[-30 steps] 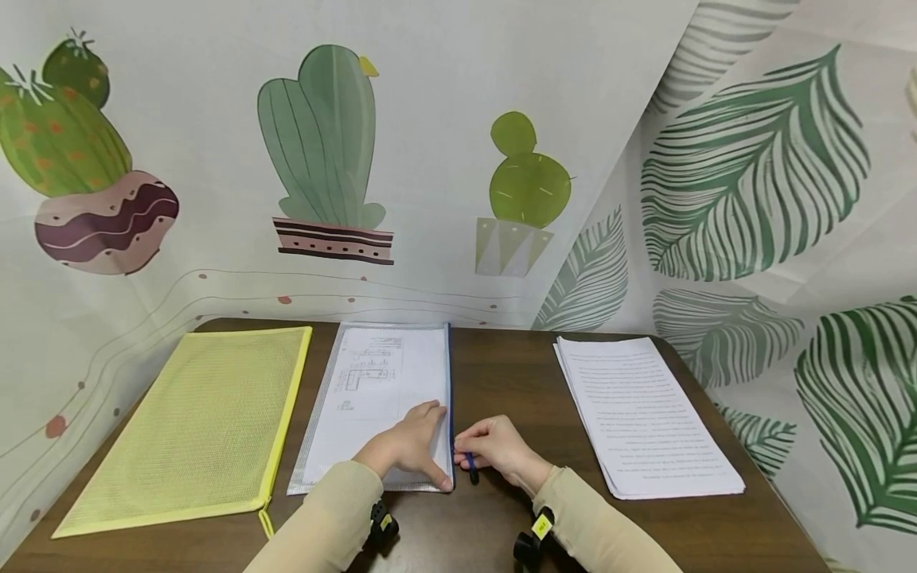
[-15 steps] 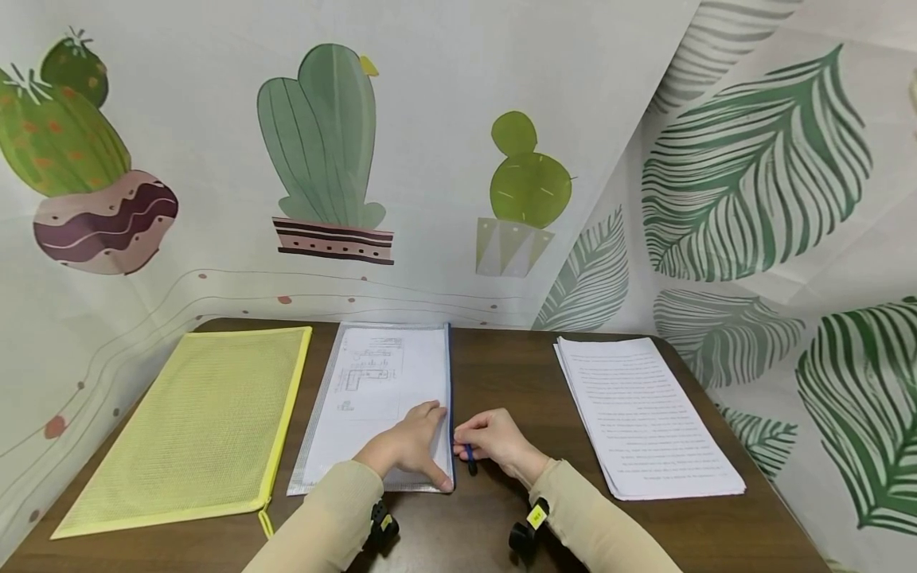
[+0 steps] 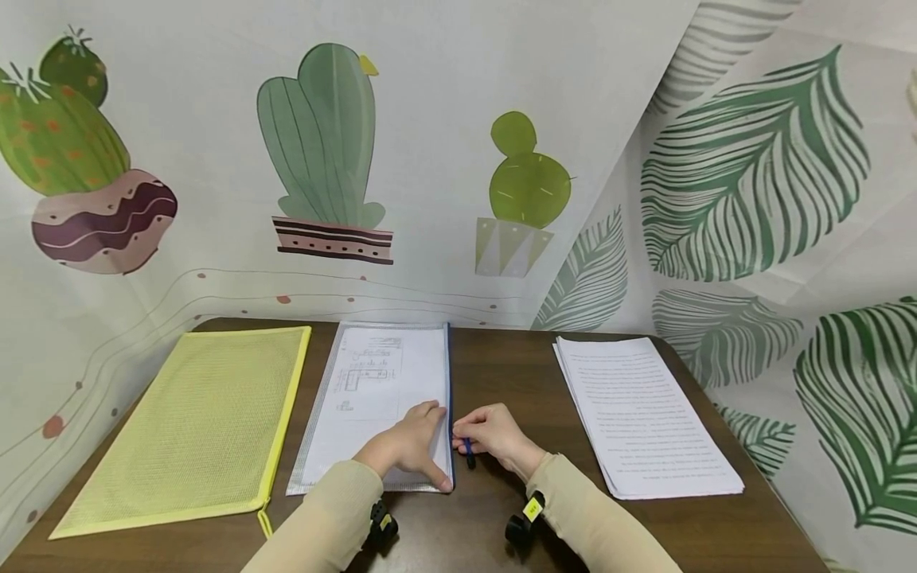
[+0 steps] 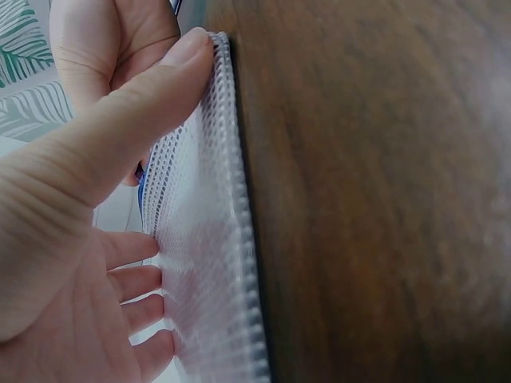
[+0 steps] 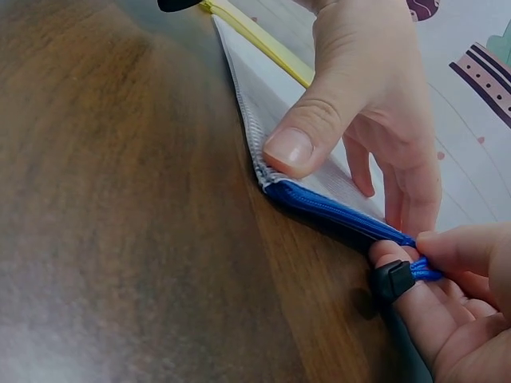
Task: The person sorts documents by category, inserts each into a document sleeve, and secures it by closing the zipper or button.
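Observation:
A clear mesh zipper pouch [image 3: 333, 454] with a printed drawing sheet inside lies on the table, its blue zipper [image 5: 323, 209] along the right edge. My left hand [image 3: 410, 442] rests on the pouch, fingers spread, the thumb pressing its near right corner. In the left wrist view the other fingertips touch the mesh. Between thumb and forefinger my right hand [image 3: 494, 434] pinches the zipper pull [image 5: 427, 270], a blue cord with a black end, at the zipper edge a little beyond that corner. The slider itself is hidden by the fingers.
A yellow mesh zipper pouch [image 3: 200, 430] lies to the left, its pull loop [image 3: 265, 521] hanging at the near corner. On the right is a stack of printed paper [image 3: 645, 422]. Brown wooden tabletop [image 3: 516, 366] shows between them, with a printed curtain [image 3: 437, 159] behind.
My right hand, pinching the zipper pull, has slid slightly away from me along the blue zipper. The left hand and pouch have stayed in place.

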The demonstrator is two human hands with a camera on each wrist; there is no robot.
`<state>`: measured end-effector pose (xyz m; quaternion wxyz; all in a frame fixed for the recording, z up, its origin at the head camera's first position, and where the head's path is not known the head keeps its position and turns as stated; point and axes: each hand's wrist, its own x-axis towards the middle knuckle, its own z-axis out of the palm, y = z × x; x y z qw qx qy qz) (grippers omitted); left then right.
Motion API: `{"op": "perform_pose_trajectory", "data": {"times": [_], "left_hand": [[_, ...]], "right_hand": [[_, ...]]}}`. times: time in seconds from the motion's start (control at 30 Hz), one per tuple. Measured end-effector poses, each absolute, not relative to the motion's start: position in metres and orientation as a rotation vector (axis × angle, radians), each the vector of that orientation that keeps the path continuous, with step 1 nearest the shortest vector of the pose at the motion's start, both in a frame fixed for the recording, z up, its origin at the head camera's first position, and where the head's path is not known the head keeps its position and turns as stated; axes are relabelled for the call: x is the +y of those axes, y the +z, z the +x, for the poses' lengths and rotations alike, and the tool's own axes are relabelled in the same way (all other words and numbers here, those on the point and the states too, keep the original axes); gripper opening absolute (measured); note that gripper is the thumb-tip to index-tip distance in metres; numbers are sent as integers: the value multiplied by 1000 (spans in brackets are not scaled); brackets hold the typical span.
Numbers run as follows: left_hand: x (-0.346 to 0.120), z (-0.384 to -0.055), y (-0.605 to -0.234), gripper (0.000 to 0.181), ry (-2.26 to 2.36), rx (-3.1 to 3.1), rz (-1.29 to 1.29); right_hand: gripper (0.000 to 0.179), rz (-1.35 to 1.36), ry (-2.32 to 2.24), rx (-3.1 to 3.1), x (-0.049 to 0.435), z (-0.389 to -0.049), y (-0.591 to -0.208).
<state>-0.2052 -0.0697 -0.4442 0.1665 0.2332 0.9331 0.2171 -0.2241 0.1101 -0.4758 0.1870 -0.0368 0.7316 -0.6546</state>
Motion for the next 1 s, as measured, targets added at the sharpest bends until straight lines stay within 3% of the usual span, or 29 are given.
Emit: {"op": "perform_pose_trajectory", "data": {"times": [1.0], "left_hand": [[-70,-206,-443,120,645,2636,643]], "right_hand": [[21,-82,-1870,2081,107,-237,-473]]}}
